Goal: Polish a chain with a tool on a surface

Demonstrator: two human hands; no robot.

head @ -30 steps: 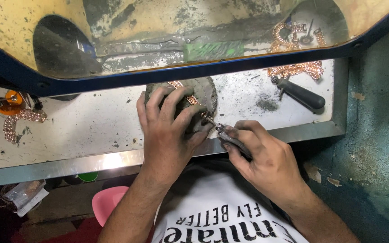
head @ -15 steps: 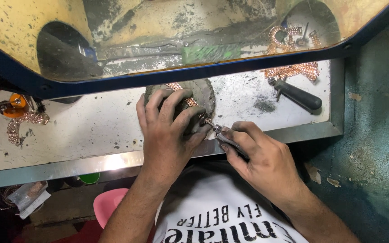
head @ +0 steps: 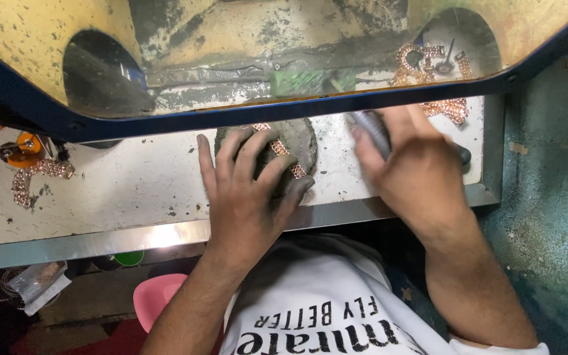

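Since a moment ago, the right hand (head: 415, 164) has lifted away rightward, fingers wrapped around a grey tool (head: 373, 131). Left hand (head: 248, 184) lies spread, fingers apart, pressing the round dark lump (head: 297, 138) bearing a coppery beaded chain (head: 284, 154) on the gritty white bench (head: 126, 190).

Two hands (head: 244, 190), one grey round block (head: 294, 141), one grey tool (head: 373, 131), one pink bowl (head: 152, 299).
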